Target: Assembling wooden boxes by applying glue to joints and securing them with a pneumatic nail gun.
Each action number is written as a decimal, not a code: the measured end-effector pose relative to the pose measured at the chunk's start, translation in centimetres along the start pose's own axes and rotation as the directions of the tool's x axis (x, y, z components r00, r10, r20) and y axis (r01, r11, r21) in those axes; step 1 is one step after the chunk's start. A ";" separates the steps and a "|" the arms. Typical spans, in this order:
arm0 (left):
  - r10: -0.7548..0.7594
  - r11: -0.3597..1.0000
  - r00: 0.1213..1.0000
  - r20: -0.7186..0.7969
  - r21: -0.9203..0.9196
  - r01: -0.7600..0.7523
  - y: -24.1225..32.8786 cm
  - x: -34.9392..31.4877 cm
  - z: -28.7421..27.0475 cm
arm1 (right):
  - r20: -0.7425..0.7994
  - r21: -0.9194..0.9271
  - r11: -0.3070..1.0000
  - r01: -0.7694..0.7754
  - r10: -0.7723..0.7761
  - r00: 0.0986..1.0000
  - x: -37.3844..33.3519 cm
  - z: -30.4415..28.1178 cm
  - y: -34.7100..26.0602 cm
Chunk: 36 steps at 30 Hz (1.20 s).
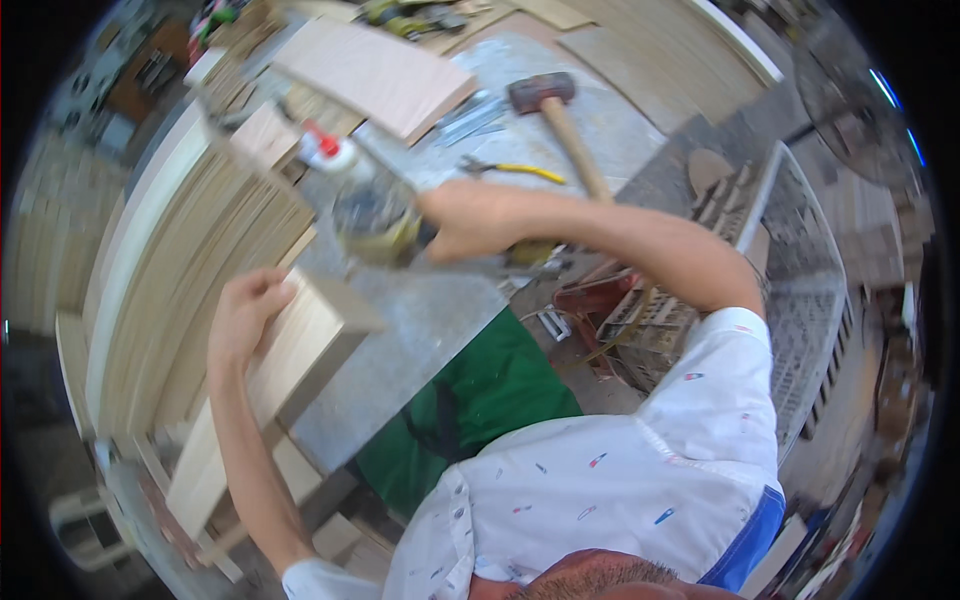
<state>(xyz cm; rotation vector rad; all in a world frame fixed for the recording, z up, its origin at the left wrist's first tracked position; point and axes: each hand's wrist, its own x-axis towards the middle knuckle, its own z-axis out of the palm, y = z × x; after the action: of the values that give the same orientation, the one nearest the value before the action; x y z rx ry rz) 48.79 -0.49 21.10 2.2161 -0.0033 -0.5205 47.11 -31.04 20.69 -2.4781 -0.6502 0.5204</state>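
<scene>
left hand (255,310) half-closed, thumb on top and fingers curled round the edge of a long pale wooden piece (300,340), near its far end. that piece slants from just right of the left hand back toward the person's body. right hand (465,220) closed round a blurred power tool (375,225), dark with a yellowish part; can't tell the exact type from here. tool sits just left of the right hand, beyond the wood's end, looks apart from it.

bottle with a red cap (335,153) beyond the tool. yellow-handled pliers (530,172) just past the right hand, mallet (541,92) farther out. stacked panels (210,230) beyond and left of the left hand. metal tabletop (400,330) shows between the hands, nearer the body.

step in hand, my read: wood steadied on the left, tool being handled on the right, no work on the wood yet. next move seems to call for a firm left hold, fingers clear of the tool's nose, and careful lining-up.
</scene>
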 end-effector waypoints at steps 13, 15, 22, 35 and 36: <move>0.000 0.994 0.994 -0.108 0.104 0.011 -1.6 -0.4 -0.2 | 0.074 -0.212 0.951 -0.223 0.243 0.967 4.0 -10.3 -13.8; 0.004 0.995 0.994 -0.108 0.101 0.007 -1.6 -0.3 -0.1 | 0.103 -0.262 0.943 -0.203 0.237 0.966 4.6 -9.9 -14.2; 0.035 0.994 0.990 -0.136 0.105 -0.021 -2.1 0.0 0.2 | 0.098 -0.284 0.944 -0.166 0.201 0.975 5.5 -9.7 -14.4; 0.055 0.993 0.990 -0.132 0.111 -0.040 -2.3 0.0 0.3 | 0.092 -0.332 0.940 -0.081 0.117 0.989 6.3 -8.9 -13.9; 0.068 0.992 0.987 -0.145 0.119 -0.051 -2.3 0.0 0.4 | 0.089 -0.327 0.942 -0.080 0.115 0.989 6.3 -8.9 -13.9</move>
<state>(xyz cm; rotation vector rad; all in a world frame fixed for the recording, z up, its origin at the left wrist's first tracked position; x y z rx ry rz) 48.28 0.76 19.15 2.3552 -0.0215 -0.3288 51.72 -20.62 34.19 -2.8180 -0.7048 0.6316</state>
